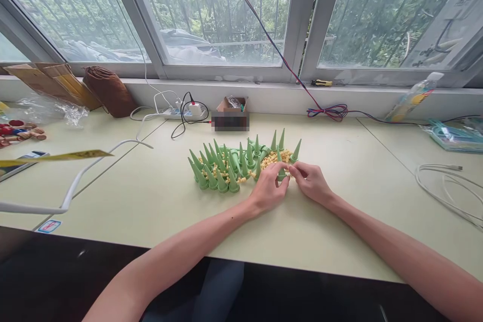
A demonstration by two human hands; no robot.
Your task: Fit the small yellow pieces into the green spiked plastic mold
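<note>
On the table, my left hand (268,188) curls its fingers round a green cone-shaped plastic spike (281,176), partly hidden by the fingers. Close against it, my right hand (311,181) has thumb and fingertips pinched at the spike's side; whatever small piece they hold is too small to make out. A heap of small yellow pieces (268,160) lies just behind the hands. To the left, several green spikes (222,181) stand upright in rows with their points up, yellow bits among them. Other green spikes (234,161) lie on their sides in the middle of the group.
Behind the spikes stands a small open cardboard box (230,119). A power strip (177,113) with plugs and cables sits left of it. A white cable (86,171) crosses the left side. At right are a coiled white cable (445,173) and a plastic bottle (415,96).
</note>
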